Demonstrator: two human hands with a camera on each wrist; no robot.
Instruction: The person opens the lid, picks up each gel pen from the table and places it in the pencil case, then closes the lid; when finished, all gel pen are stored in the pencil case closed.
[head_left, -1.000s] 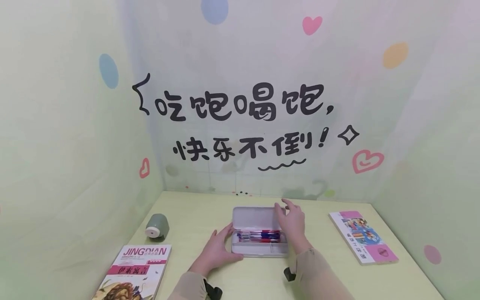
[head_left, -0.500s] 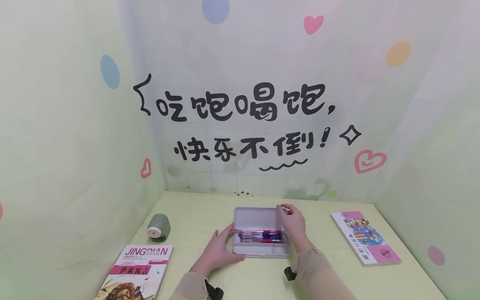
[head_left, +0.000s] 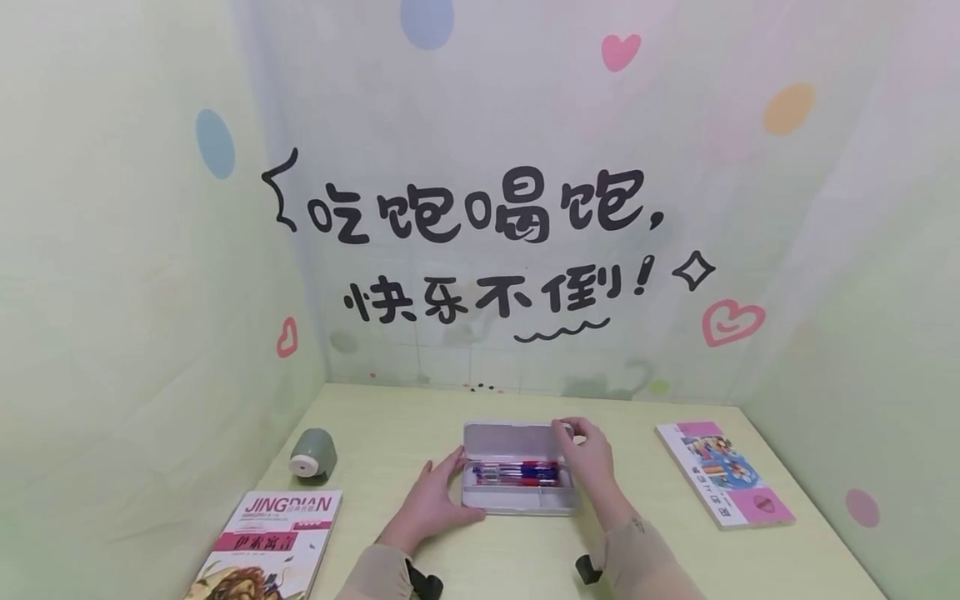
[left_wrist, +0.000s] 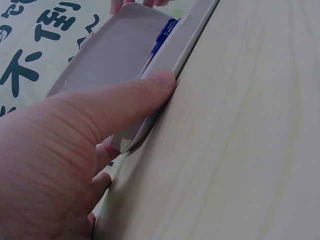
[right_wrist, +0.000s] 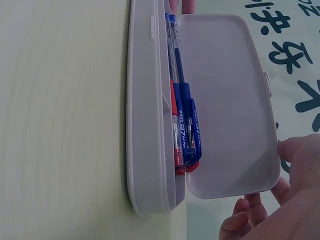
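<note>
A pale grey pencil case (head_left: 495, 500) lies on the table with its lid (head_left: 510, 442) raised on the far side. Several blue and red gel pens (right_wrist: 182, 110) rest in its long compartment. My left hand (head_left: 431, 507) grips the case at its left end, the thumb on the front wall and the fingers round the side. At the lid's upper right corner, my right hand (head_left: 588, 458) pinches the edge, with the thumb on the inner face. Its other fingers (right_wrist: 240, 220) are partly behind the lid.
On the left of the table (head_left: 390, 417) stands a grey-green pencil sharpener (head_left: 315, 454), with a book (head_left: 270, 542) in front of it. Another book with a pink cover (head_left: 723, 475) lies at the right. Printed fabric walls (head_left: 480, 100) close off the back and both sides.
The lid has tipped slightly forward, its top edge now lower. My right hand's raised fingers have come down behind the corner and moved with it. The left hand keeps its place.
</note>
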